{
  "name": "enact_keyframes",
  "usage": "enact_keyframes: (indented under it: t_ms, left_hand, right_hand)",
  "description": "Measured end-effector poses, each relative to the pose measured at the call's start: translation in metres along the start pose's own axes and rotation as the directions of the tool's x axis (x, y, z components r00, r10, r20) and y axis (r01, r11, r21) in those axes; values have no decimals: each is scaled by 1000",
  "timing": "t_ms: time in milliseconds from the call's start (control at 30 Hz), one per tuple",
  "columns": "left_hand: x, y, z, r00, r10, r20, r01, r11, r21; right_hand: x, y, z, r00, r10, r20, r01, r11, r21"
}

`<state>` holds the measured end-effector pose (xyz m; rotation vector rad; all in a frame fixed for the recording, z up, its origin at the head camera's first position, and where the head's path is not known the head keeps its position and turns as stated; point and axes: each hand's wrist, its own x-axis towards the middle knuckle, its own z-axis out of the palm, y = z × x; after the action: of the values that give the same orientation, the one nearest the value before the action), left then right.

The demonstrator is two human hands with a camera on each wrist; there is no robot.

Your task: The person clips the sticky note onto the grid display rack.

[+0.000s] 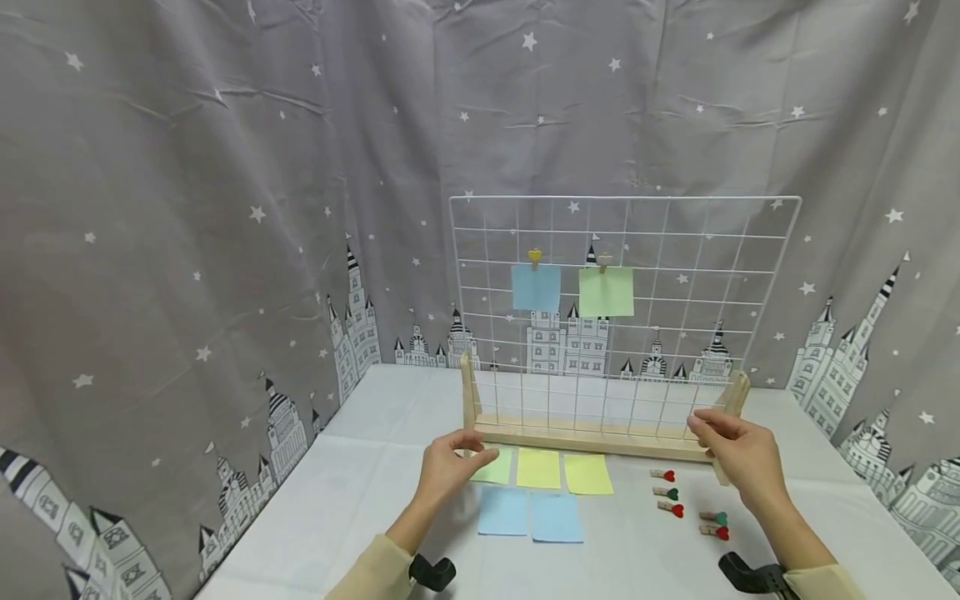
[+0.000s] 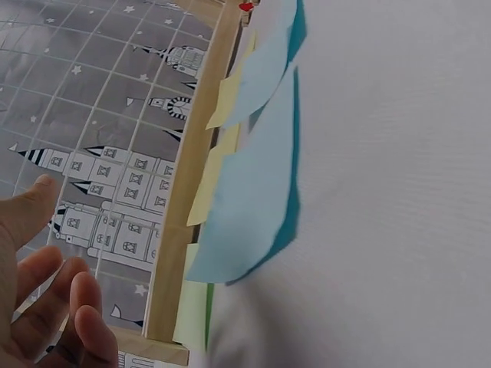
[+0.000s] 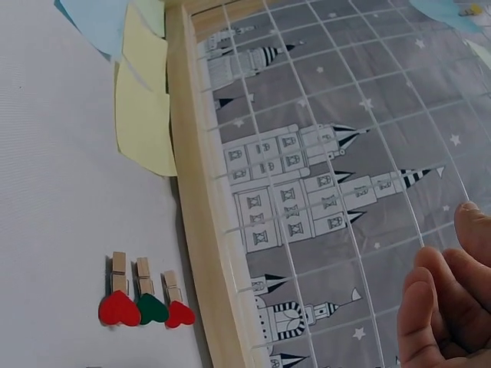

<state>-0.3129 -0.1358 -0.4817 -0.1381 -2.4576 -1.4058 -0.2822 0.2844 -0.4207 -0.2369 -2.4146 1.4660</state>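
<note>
- Grey star-and-castle curtain [image 1: 375, 125] backs my white tabletop [image 1: 322, 517], its near edge cut off.
- My left hand [image 1: 448, 471], thumb and fingers parted, hides part of one green note [image 1: 501, 472] before the wire rack [image 1: 592, 439].
- My right hand [image 1: 742, 454], loosely curved with nothing pinched, is at the wire rack's right end; touching or not, I cannot tell.
- Five notes [image 1: 538, 468] lie down, two hanging notes [image 1: 536, 290] are clipped up; five heart clips [image 1: 672, 494] lie rightward.

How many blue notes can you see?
3: the hung blue note on the wire grid, plus the left blue note and right blue note on the table.
</note>
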Motion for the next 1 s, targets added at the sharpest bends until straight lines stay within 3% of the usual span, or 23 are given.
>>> enact_keyframes:
  t_ms: [467,633,1000]
  left_hand:
    - [-10,-14,2,998,27,48,-26,1000,-7]
    - [-14,-23,3,998,33,58,-33,999,-7]
    - [-23,-31,10,995,-14,102,11,999,33]
  right_hand:
    - [-4,11,-1,995,97,0,-97,995,10]
    - [-8,15,-2,995,95,18,-95,995,7]
    - [-11,31,-6,993,97,73,-97,995,1]
